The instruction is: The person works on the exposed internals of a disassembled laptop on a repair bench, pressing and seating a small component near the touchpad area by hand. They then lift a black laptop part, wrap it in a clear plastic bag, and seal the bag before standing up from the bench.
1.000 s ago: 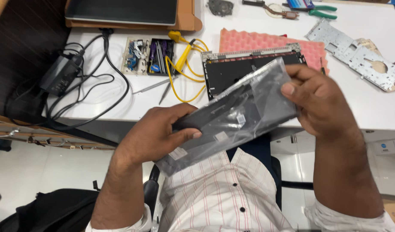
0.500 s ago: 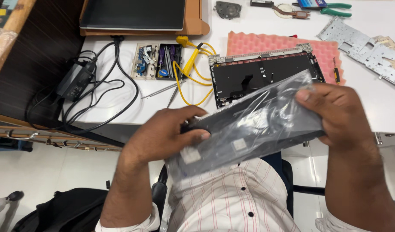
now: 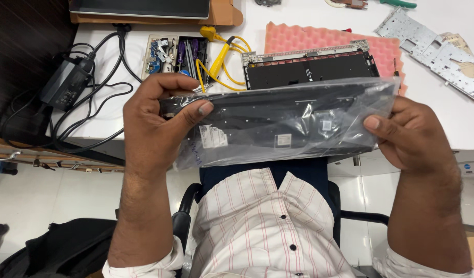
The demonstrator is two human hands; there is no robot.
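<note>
A flat black keyboard part in a clear plastic bag point(image 3: 283, 121) is held level over my lap, in front of the table edge. My left hand point(image 3: 159, 118) grips the bag's left end, thumb across its front. My right hand point(image 3: 409, 134) pinches the right end, thumb on top. Just beyond the bag, a black laptop shell point(image 3: 309, 69) lies on a pink foam pad point(image 3: 299, 38) on the white table point(image 3: 108, 110).
A small tray of screwdriver bits and parts point(image 3: 175, 51) and yellow cables point(image 3: 219, 56) lie left of the shell. A black power adapter with cords point(image 3: 67, 82) sits at the table's left. A silver metal bracket point(image 3: 438, 51) lies far right. A black bag point(image 3: 56, 252) rests on the floor.
The bagged keyboard part has turned from a tilt to level and spread wider between my hands. The view has shifted closer to the table.
</note>
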